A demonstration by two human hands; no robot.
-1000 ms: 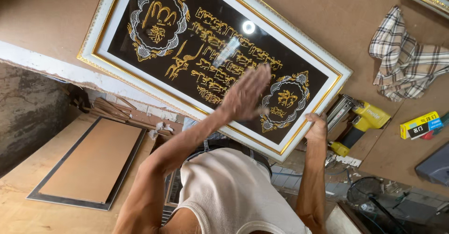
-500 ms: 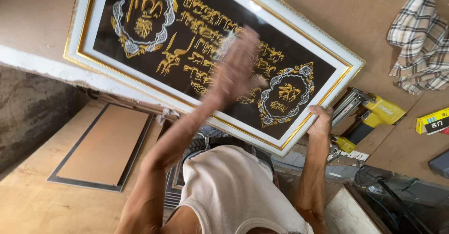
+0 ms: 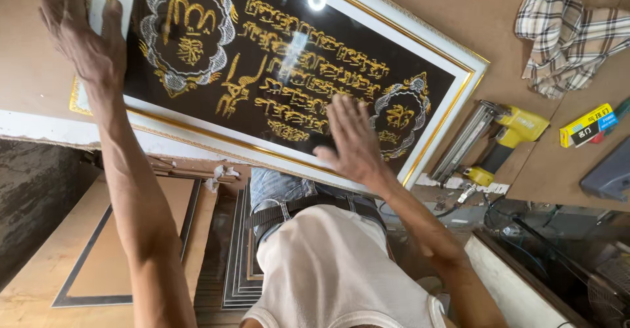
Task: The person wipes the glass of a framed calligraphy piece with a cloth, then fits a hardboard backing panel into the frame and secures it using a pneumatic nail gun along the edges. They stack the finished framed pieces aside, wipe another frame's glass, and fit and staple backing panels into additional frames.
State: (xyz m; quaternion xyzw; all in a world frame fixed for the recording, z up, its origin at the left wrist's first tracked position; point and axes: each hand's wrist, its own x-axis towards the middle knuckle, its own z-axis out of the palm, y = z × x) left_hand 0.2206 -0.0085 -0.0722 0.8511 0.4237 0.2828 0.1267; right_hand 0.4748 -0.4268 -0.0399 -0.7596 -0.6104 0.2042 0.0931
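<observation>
Lying near the right edge of the brown tabletop (image 3: 459, 13) is a small yellow box (image 3: 587, 125) with a blue end, flat and oblong, just beside a grey case (image 3: 610, 174) that runs out of view. A yellow nail gun (image 3: 499, 138) rests between that box and the big framed picture (image 3: 289, 72), and a checked cloth (image 3: 564, 29) is crumpled above it, well apart from both hands. The framed picture, a long rectangle with a white and gold moulding around a black panel of gold and silver ornament, lies slanted across the tabletop, its near long edge at the tabletop's rim just before the person's waist. The left hand (image 3: 85, 39) grips the frame's far left end, fingers curled over the moulding and the arm stretched out straight. The right hand (image 3: 351, 141) lies open and flat on the glass near the lower right medallion, fingers spread, holding nothing. Below the tabletop a stack of empty frames (image 3: 239, 262) and a board with a dark border (image 3: 125, 256) lie on a wooden floor, a rough grey wall to the left
</observation>
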